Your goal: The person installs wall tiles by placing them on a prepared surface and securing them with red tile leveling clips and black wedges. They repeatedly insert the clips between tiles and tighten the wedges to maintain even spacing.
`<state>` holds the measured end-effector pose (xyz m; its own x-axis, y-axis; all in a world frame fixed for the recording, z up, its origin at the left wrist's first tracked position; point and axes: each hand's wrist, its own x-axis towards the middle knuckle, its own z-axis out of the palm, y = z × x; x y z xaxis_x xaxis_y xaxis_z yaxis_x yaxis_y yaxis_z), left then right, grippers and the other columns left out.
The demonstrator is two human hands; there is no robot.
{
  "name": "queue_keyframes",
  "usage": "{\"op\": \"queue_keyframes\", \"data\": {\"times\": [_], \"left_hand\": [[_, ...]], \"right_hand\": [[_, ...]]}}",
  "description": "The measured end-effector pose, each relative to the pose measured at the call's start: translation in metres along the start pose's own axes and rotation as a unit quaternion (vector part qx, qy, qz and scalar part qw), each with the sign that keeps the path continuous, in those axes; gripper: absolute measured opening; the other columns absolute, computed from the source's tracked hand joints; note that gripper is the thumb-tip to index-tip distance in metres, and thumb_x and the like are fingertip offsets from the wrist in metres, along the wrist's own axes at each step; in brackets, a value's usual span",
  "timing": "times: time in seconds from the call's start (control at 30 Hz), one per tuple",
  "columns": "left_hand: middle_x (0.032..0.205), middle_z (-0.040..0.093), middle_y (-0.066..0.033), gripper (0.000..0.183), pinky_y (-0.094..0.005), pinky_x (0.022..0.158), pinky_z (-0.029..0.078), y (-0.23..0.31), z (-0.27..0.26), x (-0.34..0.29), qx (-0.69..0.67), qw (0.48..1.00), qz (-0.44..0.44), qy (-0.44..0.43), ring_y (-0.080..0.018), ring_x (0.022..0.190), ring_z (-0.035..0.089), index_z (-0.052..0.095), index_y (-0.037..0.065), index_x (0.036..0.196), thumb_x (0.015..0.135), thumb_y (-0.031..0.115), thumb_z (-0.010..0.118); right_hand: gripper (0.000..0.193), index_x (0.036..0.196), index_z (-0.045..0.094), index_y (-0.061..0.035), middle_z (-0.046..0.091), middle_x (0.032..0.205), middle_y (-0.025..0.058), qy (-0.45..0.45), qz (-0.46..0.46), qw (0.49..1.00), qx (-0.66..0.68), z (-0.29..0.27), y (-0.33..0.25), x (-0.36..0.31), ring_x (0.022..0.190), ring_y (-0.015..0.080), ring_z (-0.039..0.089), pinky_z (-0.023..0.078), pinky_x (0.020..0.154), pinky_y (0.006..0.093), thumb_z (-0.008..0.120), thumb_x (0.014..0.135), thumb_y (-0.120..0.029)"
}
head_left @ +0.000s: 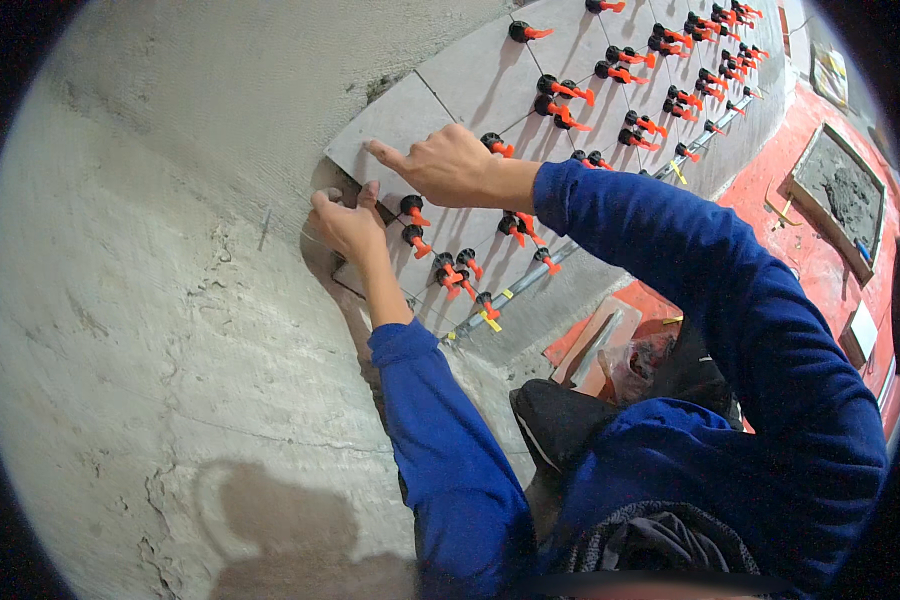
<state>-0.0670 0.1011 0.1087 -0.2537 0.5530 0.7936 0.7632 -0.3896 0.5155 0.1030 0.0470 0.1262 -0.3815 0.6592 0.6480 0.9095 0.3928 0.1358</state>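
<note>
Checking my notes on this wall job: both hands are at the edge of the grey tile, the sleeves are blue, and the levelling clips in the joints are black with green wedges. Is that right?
Not quite: the head view shows the levelling clips are black with orange-red wedges, not green. The rest holds: the left hand and right hand are at the edge of the grey tile, and the sleeves are blue.

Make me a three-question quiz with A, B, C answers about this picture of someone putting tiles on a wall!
1. Where is the left hand?
A. at the left edge of the end tile
B. in the mortar tray
C. on the floor

2. What colour are the clips between tiles?
A. green and white
B. orange and black
C. all blue

3. What is the right hand doing?
A. hanging free
B. holding a hammer
C. pressing on the tile

Answers: 1 A, its fingers curl at that edge. 2 B, orange wedges on black caps. 3 C, it lies on the tile face.
</note>
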Motion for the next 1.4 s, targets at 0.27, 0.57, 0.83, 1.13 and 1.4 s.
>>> {"op": "queue_keyframes", "data": {"times": [0.27,0.57,0.83,1.13,1.4], "left_hand": [[0.099,0.057,-0.0218,0.060,-0.0489,0.079,0.043,-0.016,0.007,0.005,0.004,0.999,0.032,0.008,-0.0403,0.094,0.055,0.052,-0.003,0.098,0.065,0.030,0.089],[0.103,0.059,-0.0242,0.070,-0.0486,0.087,0.043,-0.020,0.009,0.005,0.086,0.993,0.074,0.035,-0.0412,0.101,0.055,0.054,-0.005,0.107,0.068,0.044,0.085],[0.119,0.061,-0.0229,0.073,-0.0485,0.089,0.046,-0.002,-0.009,-0.002,0.194,0.980,0.014,-0.026,-0.0390,0.110,0.058,0.057,0.000,0.119,0.072,0.053,0.078],[0.118,0.063,-0.0257,0.097,-0.0425,0.092,0.046,-0.070,0.003,0.051,0.151,0.985,0.082,-0.032,-0.0367,0.107,0.061,0.054,-0.013,0.121,0.067,0.064,0.078],[0.113,0.066,-0.0198,0.080,-0.0386,0.090,0.048,-0.118,-0.005,0.085,0.328,0.933,0.147,0.031,-0.0284,0.101,0.063,0.060,-0.011,0.116,0.072,0.053,0.080]], "right_hand": [[0.068,0.146,0.030,0.0059,0.065,0.063,0.0063,0.034,0.012,0.999,0.023,0.011,-0.012,0.004,0.055,0.0236,0.066,0.045,0.046,0.0348,0.056,0.086,-0.015],[0.066,0.142,0.044,-0.0172,0.055,0.054,0.0111,0.052,0.008,0.961,0.270,-0.022,-0.012,-0.116,0.047,0.0310,0.056,0.043,0.046,0.0425,0.058,0.078,-0.015],[0.036,0.117,0.067,-0.0126,0.061,0.067,0.0176,-0.150,0.216,0.874,0.408,0.030,0.042,-0.306,0.063,0.0345,0.063,0.048,0.061,0.0456,0.060,0.082,-0.017],[0.027,0.105,0.069,-0.0073,0.069,0.090,0.0195,-0.280,0.347,0.849,0.284,0.109,0.138,-0.480,0.087,0.0367,0.067,0.051,0.078,0.0458,0.060,0.080,-0.013],[0.035,0.113,0.067,-0.0074,0.069,0.094,0.0202,-0.477,0.331,0.783,0.221,0.179,0.131,-0.537,0.092,0.0366,0.067,0.051,0.082,0.0453,0.057,0.082,-0.017]]}}
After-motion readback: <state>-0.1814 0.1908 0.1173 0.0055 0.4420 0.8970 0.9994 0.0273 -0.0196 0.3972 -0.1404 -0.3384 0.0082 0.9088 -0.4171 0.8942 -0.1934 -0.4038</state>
